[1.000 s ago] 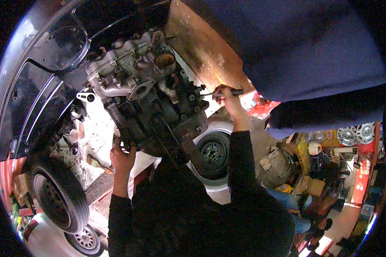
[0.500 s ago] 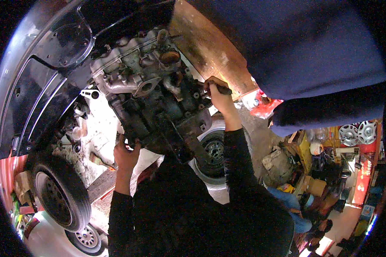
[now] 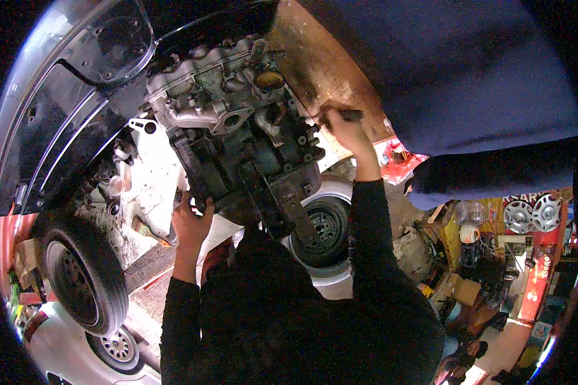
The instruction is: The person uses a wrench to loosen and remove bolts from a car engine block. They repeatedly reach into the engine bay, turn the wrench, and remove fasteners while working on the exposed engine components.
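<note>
Okay, so the engine (image 3: 237,151) is sitting upper centre of the frame, right between your two hands. Your left hand (image 3: 192,221) is down at its lower left corner, thumb parted from the fingers, and I honestly can't tell if it's pinching anything. Your right hand (image 3: 348,135) is up just beside the engine's right side, fingers curled tight around a dark-handled tool (image 3: 351,115), handle poking out to the right. Far end's too blurry to say if it touches. You've got a wheel (image 3: 327,234) below the engine's right side and a dark car panel (image 3: 64,115) filling the upper left.
</note>
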`<control>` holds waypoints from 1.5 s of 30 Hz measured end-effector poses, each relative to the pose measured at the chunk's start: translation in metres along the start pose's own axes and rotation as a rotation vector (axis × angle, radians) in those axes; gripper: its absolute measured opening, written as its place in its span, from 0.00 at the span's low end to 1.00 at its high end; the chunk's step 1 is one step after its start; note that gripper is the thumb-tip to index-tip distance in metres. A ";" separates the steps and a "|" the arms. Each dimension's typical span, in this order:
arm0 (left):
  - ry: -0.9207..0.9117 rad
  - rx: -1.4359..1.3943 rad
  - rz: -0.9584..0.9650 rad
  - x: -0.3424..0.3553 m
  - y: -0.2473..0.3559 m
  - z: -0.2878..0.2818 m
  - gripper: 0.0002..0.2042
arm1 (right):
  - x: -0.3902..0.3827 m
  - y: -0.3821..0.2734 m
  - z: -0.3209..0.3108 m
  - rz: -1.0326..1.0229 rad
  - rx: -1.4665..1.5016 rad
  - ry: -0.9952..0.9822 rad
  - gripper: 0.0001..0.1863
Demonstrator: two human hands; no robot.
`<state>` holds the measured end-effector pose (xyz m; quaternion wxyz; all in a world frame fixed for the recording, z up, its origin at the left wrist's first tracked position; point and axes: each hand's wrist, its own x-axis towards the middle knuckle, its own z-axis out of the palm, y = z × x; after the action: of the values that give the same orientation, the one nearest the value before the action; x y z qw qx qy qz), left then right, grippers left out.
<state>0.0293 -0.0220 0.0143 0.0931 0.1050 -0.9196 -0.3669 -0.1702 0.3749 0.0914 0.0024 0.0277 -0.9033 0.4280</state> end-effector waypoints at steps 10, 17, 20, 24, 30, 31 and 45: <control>-0.066 0.092 0.018 0.001 0.002 -0.002 0.26 | 0.006 0.025 -0.017 0.167 0.440 -0.249 0.18; -0.037 0.059 0.040 0.003 0.005 -0.005 0.21 | -0.002 0.004 0.031 -0.313 0.043 0.211 0.11; -0.038 0.070 -0.011 0.001 0.016 -0.010 0.21 | -0.014 -0.025 0.031 -0.193 0.135 0.117 0.09; -0.112 0.071 0.019 0.007 0.013 -0.010 0.24 | 0.007 -0.017 0.031 -0.219 0.138 0.381 0.12; -0.125 0.060 -0.023 0.006 0.017 -0.013 0.21 | 0.033 -0.055 0.008 -0.179 0.031 0.113 0.17; -0.117 0.059 -0.008 0.006 0.017 -0.012 0.21 | 0.036 -0.058 0.004 -0.202 0.055 0.148 0.18; -0.073 -0.031 0.090 0.007 0.007 -0.004 0.26 | 0.055 -0.045 0.040 -0.560 -0.082 0.460 0.11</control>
<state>0.0232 -0.0217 0.0228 0.0778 0.0487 -0.9204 -0.3800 -0.2219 0.3127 0.1028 0.3237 0.1770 -0.8530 0.3691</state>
